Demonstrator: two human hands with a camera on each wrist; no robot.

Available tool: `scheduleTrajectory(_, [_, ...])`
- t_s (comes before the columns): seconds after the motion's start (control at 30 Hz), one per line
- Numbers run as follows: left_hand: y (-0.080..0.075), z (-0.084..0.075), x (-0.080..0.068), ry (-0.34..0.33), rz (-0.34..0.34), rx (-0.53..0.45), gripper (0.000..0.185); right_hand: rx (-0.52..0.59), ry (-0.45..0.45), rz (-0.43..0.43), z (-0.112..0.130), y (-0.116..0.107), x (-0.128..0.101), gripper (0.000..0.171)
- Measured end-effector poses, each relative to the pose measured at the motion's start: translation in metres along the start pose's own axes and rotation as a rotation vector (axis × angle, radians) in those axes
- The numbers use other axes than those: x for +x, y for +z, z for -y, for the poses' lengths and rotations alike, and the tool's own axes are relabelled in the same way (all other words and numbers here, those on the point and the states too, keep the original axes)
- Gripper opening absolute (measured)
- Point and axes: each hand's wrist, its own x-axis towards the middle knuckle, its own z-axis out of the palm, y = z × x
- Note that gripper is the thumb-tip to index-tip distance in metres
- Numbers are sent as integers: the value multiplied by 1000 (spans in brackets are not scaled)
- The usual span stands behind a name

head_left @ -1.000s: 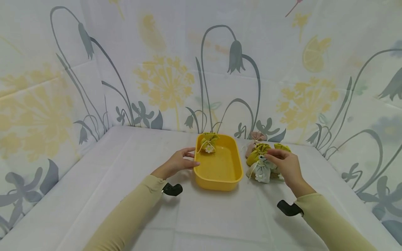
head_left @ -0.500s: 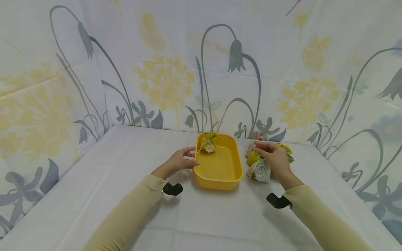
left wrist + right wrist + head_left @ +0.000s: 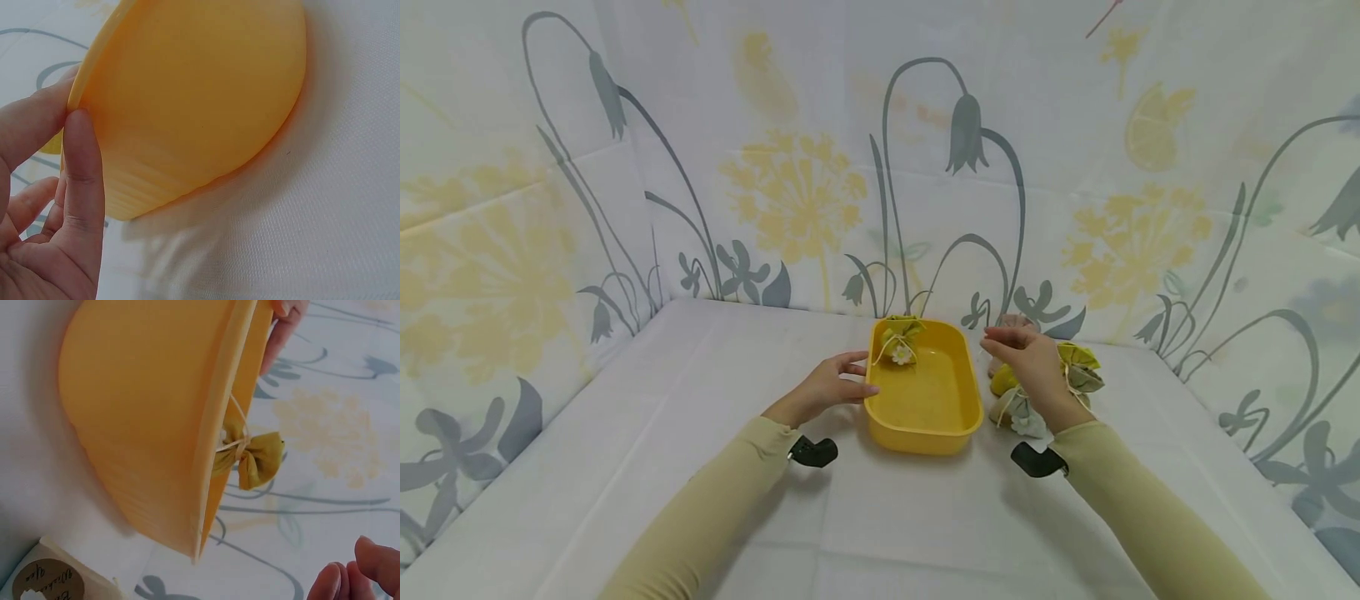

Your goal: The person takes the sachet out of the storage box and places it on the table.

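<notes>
Nearest, two sleeved forearms reach in over the white worktop. At about nine o'clock of the yellow plastic tub, the left hand braces its rim, thumb and fingertips laid straight against the outer wall, likely to keep the tub from sliding; this grip is pressed flat, not clamped. The right hand hangs at three o'clock of the tub, above a cluster of small drawstring pouches: a pale grey pouch closest, a yellow-green pouch beyond it at its one o'clock. Its fingers are loosely bent and hold nothing visible. Farther back, at twelve o'clock inside the tub, sits an olive pouch with a white flower, leaning on the far wall. Behind hangs a flower-printed cloth.
</notes>
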Motion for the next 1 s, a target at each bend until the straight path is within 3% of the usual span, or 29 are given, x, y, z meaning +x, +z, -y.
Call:
scheduleTrajectory(0.47, [0, -2, -2, 20, 33, -36, 75, 21, 44, 71, 10, 18, 23, 36])
scheduleTrajectory(0.73, [-1, -2, -4, 7, 36, -35, 76, 27, 68, 66, 17, 32, 38, 31])
scheduleTrajectory(1.0, [-1, -1, -3, 27, 40, -51, 76, 15, 41, 165, 18, 47, 53, 32])
